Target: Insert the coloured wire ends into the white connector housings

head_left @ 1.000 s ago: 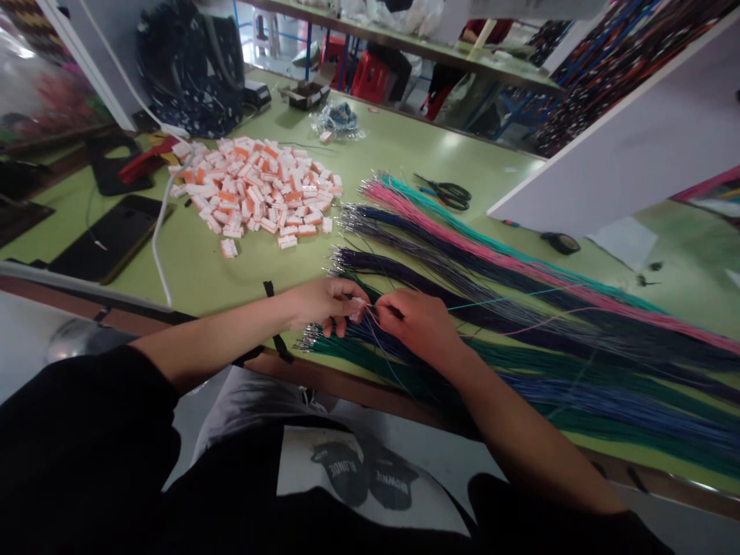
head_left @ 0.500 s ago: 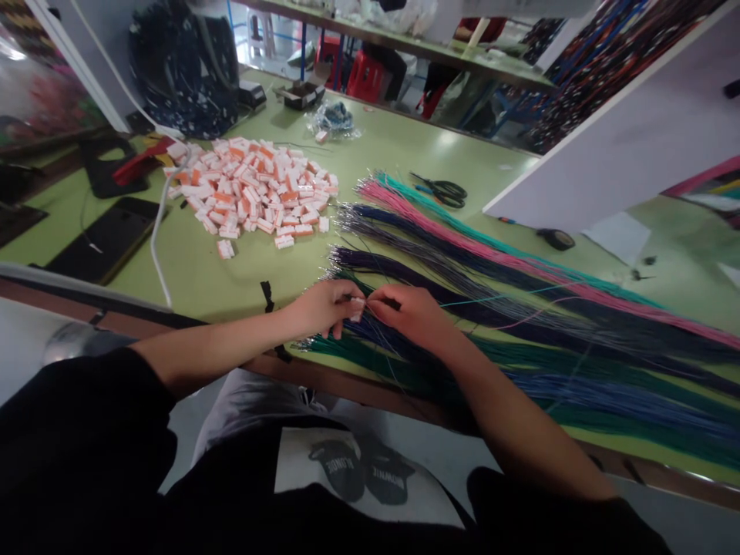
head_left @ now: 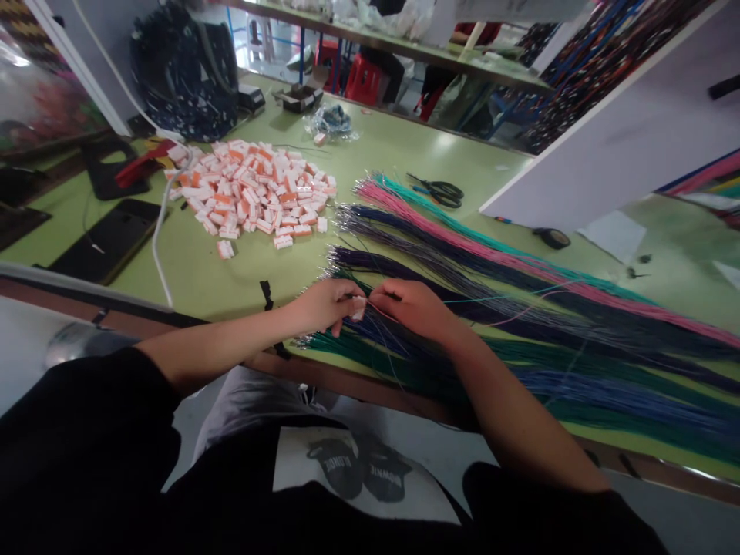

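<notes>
Between the fingers of my left hand [head_left: 332,302] is a small white connector housing [head_left: 358,308]. My right hand [head_left: 413,307] is closed in a pinch right beside it, on thin wires that run to the housing. A teal wire [head_left: 491,299] and a pink wire [head_left: 523,316] trail from my right hand to the right. Beneath both hands lie bundles of dark, blue and green wires [head_left: 514,351], their metal-tipped ends to the left. Exactly how the wire tips sit in the housing is too small to make out.
A heap of white and orange connector housings [head_left: 260,189] covers the left middle of the green table [head_left: 398,142]. Pink wires [head_left: 439,223] stretch across the right. Scissors [head_left: 442,191], black tape [head_left: 551,238] and a white panel [head_left: 601,116] lie beyond. A phone [head_left: 107,239] rests at left.
My right hand has shifted very slightly, staying close to the connector housing. My left hand keeps its hold on the housing. The whole view has moved a little.
</notes>
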`<control>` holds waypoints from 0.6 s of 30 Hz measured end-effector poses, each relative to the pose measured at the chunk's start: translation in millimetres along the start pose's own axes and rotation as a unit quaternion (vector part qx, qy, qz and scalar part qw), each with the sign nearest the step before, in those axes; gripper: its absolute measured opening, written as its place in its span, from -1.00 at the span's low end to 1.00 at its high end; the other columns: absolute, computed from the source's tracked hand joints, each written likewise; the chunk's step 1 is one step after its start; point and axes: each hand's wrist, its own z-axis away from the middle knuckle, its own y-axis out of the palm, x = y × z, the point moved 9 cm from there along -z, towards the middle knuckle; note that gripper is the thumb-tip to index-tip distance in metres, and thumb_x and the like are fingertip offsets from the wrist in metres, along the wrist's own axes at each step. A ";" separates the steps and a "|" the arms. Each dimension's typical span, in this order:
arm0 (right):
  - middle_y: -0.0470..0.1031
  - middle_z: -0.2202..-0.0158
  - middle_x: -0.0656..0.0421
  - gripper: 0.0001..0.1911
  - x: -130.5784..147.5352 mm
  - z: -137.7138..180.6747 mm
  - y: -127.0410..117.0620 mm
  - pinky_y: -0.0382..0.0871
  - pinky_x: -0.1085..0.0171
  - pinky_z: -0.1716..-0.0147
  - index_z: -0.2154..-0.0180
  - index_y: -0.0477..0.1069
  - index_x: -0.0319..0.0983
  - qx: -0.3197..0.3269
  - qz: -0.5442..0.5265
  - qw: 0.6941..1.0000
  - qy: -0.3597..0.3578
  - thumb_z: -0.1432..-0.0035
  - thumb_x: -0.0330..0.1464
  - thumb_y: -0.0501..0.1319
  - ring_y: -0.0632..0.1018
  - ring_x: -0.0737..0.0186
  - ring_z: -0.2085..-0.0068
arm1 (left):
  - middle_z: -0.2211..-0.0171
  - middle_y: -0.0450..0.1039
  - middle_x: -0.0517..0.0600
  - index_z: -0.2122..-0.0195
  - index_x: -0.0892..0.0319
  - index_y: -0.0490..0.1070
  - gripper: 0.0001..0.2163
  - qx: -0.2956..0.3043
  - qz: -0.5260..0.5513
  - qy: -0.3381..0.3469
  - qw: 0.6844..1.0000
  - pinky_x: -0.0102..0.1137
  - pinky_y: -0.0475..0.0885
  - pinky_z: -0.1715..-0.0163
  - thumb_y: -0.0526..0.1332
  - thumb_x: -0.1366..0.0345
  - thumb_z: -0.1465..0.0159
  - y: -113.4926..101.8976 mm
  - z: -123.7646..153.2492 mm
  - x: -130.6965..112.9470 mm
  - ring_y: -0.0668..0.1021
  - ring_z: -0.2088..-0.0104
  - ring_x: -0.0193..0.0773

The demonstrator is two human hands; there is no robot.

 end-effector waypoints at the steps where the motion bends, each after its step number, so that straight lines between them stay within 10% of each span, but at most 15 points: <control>1: 0.52 0.39 0.17 -0.78 0.9 1.0 -2.9 0.27 0.33 0.38 0.38 0.44 -0.22 0.003 -0.021 1.000 0.001 -0.13 -0.26 0.09 0.48 0.27 0.37 | 0.43 0.45 -0.08 0.35 0.22 0.36 -0.84 -0.001 -0.017 0.010 1.000 -0.53 0.17 0.71 0.05 0.27 -0.24 -1.3 1.0 -3.1 0.34 0.73 -0.52; 6: 0.52 0.25 0.15 -0.55 18.8 6.3 -0.4 0.30 0.30 0.35 0.06 0.36 -0.21 0.040 -0.048 0.998 -0.031 0.00 -0.19 0.23 0.50 0.24 0.31 | 0.45 0.45 -0.03 0.34 0.20 0.47 -0.82 -0.035 -0.188 0.104 0.976 -0.46 0.21 0.49 0.10 0.28 -0.20 -13.9 8.5 -42.5 0.43 0.51 -0.36; 12: 0.51 0.42 0.22 -0.75 11.2 11.2 -9.6 0.26 0.30 0.30 0.43 0.46 -0.22 0.105 -0.027 0.994 -0.009 -0.09 -0.21 0.13 0.47 0.28 0.36 | 0.46 0.46 -0.02 0.48 0.20 0.47 -0.84 -0.009 -0.301 0.197 0.933 -0.42 0.20 0.36 0.11 0.35 -0.15 -20.9 -2.7 -108.7 0.42 0.41 -0.31; 18: 0.49 0.51 0.20 -0.64 -21.3 31.3 -37.7 0.25 0.28 0.28 0.53 0.37 -0.20 0.042 0.012 0.996 0.075 -0.18 -0.20 -0.03 0.44 0.26 0.40 | 0.58 0.35 -0.09 0.45 0.22 0.40 -0.89 -0.057 -0.043 0.173 0.982 -0.42 0.23 0.47 0.13 0.42 -0.20 -30.5 -30.6 -109.6 0.34 0.62 -0.44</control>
